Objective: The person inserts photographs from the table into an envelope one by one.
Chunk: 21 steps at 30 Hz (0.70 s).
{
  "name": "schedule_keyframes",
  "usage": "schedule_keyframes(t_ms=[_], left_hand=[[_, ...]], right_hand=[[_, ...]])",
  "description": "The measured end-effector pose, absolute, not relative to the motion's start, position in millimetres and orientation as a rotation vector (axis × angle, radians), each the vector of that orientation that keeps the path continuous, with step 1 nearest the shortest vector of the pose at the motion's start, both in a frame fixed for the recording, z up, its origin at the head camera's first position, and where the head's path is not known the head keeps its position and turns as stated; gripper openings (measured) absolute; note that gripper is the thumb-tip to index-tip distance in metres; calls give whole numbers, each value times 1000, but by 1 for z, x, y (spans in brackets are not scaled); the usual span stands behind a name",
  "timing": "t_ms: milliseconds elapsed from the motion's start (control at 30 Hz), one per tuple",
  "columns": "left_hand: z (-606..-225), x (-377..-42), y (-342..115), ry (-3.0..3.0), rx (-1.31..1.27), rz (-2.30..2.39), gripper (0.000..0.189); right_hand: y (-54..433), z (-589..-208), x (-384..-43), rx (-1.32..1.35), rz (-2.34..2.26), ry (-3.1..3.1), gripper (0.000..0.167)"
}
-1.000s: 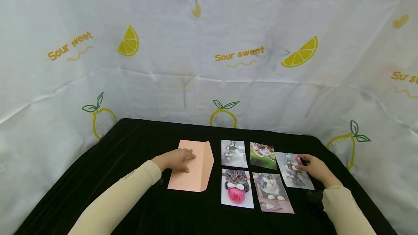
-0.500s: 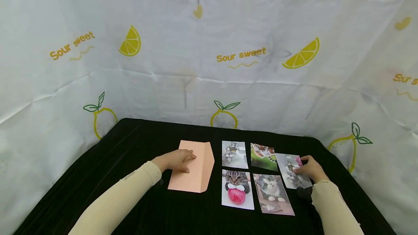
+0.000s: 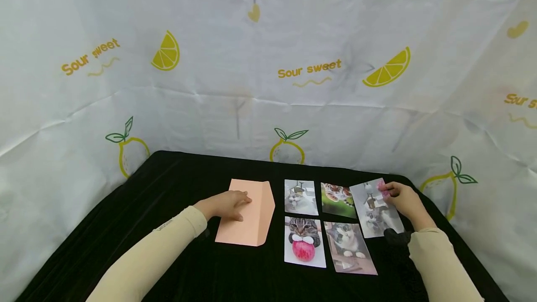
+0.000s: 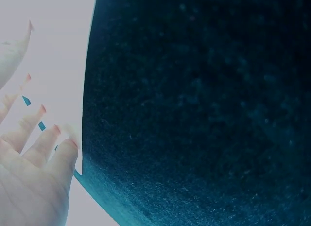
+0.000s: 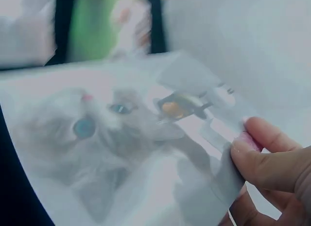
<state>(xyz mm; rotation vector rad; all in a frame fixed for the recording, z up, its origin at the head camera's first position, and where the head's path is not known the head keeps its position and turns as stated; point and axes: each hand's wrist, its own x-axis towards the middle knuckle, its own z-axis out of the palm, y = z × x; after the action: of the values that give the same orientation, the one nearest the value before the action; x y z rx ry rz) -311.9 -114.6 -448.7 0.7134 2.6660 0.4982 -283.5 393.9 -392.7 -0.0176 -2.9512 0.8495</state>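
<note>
On the left lies a pink envelope [image 3: 247, 233], its flap [image 3: 267, 213] unfolded toward the right. My left hand [image 3: 226, 203] rests on it with fingers spread; in the left wrist view the fingers [image 4: 62, 155] lie along the pale envelope's edge [image 4: 63, 51]. At the far right, my right hand [image 3: 407, 203] pinches the upper right corner of a cat photo [image 3: 371, 213] between thumb and fingers. The right wrist view shows this photo [image 5: 126, 138] raised and tilted, a grey-white cat with blue eyes on it, the thumb [image 5: 262, 167] on its printed face.
Left of the held photo lie a tiger photo [image 3: 337, 202], another grey cat photo [image 3: 299, 198], a tabby photo with a pink ball [image 3: 305, 242] and a grey-and-white cat photo [image 3: 351, 248]. They lie on black cloth [image 3: 189, 171]. A white lemon-print curtain [image 3: 209, 120] stands behind.
My right hand has lifted the cat photo at its upper corner, tilting it up from the cloth. The left hand and the envelope have stayed in place.
</note>
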Motion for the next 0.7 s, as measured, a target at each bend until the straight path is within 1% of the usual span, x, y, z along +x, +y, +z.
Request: schedule_keyframes(t_ms=[67,200,333,500,700], left_hand=[[-448,-313,-115,2668,711,495,56],[-448,-313,-116,2664,706,504,56],[-447,-312,-116,2659,687,518,56],[-446,-311,-115,2653,681,524,56],[-448,-313,-115,2648,691,521,57]], right_hand=[[387,-378,-282,53,876,-2917,28],[366,-351,-277,74,1027,-2850,37],[338,-336,-271,102,1262,-2734,47],[297,-331,-265,158,1557,-2577,53],[252,-346,-261,190,1770,-2482,54]])
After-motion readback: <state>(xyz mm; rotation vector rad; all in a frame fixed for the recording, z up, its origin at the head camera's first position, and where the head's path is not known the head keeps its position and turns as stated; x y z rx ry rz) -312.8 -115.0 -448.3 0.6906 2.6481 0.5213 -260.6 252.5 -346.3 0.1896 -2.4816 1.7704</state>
